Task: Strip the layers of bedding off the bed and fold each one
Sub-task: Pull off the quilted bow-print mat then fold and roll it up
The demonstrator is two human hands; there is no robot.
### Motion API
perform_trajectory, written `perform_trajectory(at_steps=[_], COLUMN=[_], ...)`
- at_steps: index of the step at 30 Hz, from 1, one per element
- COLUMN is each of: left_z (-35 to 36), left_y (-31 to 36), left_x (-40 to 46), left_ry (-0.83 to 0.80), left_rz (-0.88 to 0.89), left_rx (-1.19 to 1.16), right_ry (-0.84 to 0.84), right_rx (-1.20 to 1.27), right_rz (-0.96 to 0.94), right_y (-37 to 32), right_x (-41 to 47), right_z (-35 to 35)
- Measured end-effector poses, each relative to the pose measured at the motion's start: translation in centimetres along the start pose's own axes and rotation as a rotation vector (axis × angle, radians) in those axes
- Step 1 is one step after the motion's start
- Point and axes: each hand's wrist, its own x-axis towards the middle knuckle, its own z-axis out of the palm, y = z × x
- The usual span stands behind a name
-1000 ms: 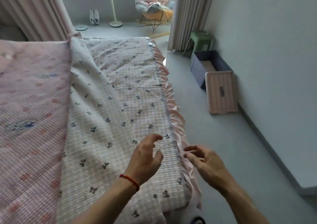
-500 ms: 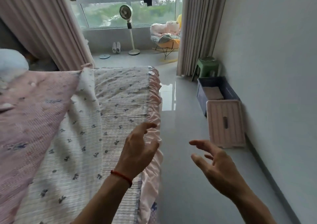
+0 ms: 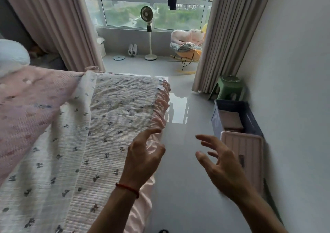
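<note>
Both hands are raised, fingers loosely spread, grasping nothing. The left hand (image 3: 142, 158) hovers over the bed's near edge, just above the pink frill (image 3: 159, 118); the right hand (image 3: 220, 163) hangs over bare floor (image 3: 180, 188), apart from any cloth. The sheet (image 3: 114, 125), white with small dark bows, lies ahead and left of the hands, its long axis running away from them toward the window (image 3: 151, 6). A pink quilt (image 3: 32, 108) sits further left, folded back on itself. The left hand is nearer; the likely next grasp is the sheet's edge by the frill, the right having to cross over.
</note>
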Motion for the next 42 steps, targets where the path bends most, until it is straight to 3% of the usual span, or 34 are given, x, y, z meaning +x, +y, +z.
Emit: perform_trajectory(at_steps=[10,18,25,42], left_z=[9.1,17.1,21.2,24.8], left_y=[-1.6,-1.8,-0.8,-16.8], left_x=[25.5,43.3,58.6,100.3], left_ry=[-0.071,0.033,0.149,0.35], left_rz=[0.009,-0.061,-0.105,-0.344], left_rx=[0.035,0.118,0.176,0.107], right_ry=[-0.013,-0.186,-0.294,-0.61], right_rx=[0.021,0.035,0.051,-0.015], right_rz=[0.028,-0.07,-0.196,-0.234], right_y=[7.0,14.5,15.5,19.4], right_x=[26.2,47.9,66.1,113.0], right_z=[-2.9,-3.6,-5.4,6.0])
